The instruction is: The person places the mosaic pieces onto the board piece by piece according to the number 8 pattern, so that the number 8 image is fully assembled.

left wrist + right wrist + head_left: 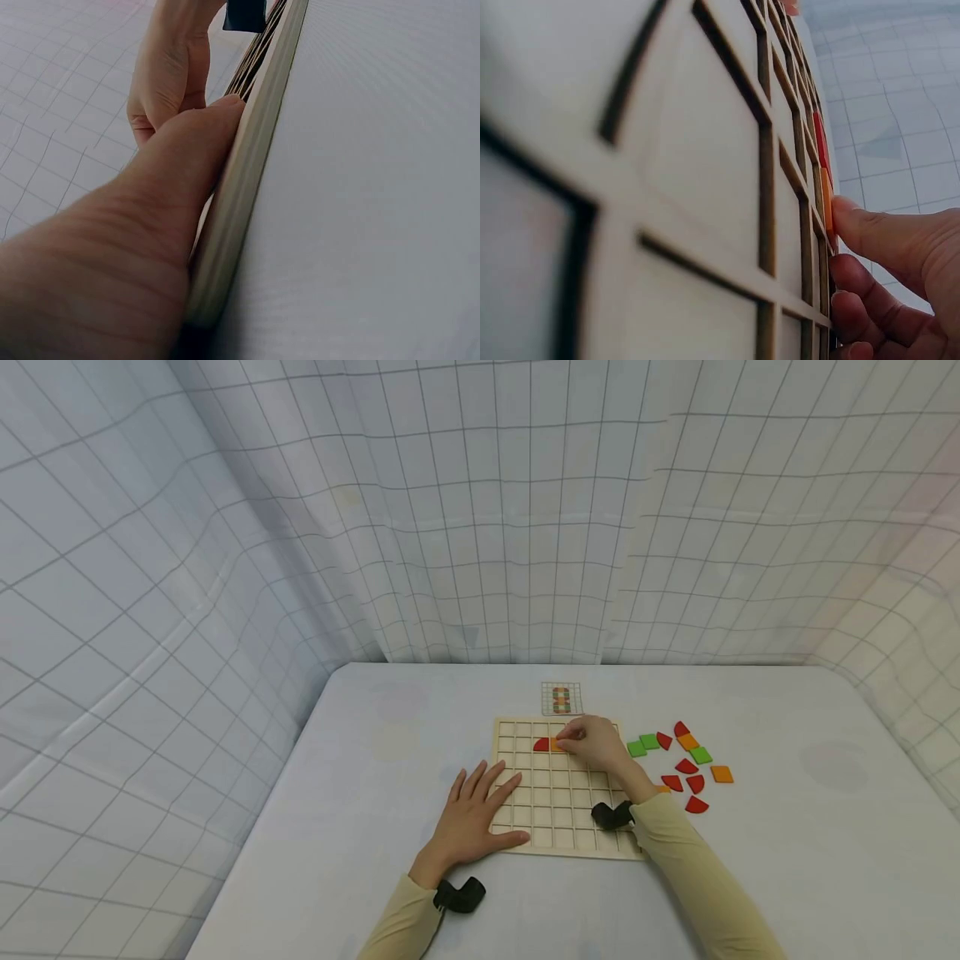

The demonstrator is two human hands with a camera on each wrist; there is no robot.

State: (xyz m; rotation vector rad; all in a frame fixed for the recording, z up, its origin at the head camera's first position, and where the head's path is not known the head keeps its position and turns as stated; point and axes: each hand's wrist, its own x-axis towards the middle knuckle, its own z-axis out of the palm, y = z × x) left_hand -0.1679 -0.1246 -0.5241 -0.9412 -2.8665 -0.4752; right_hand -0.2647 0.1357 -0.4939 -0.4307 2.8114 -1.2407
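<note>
A square wooden grid board (542,817) lies flat on the white table. My right hand (597,745) is over its upper part, thumb and fingertips pinching an orange square tile (555,744) at a cell. In the right wrist view, the thumb tip is on that orange tile (826,196) and the other fingers curl below it. Just left of it sits a red quarter-circle tile (542,744) in a cell. My left hand (467,822), fingers spread, rests on the board's lower left edge. The left wrist view shows its thumb along the board's rim (251,172).
Right of the board lie several loose tiles: green squares (648,742), red quarter circles (696,805) and orange squares (722,774). A gridded card with a coloured pattern (561,699) lies behind the board. Grid-lined white curtains (510,568) stand around the table.
</note>
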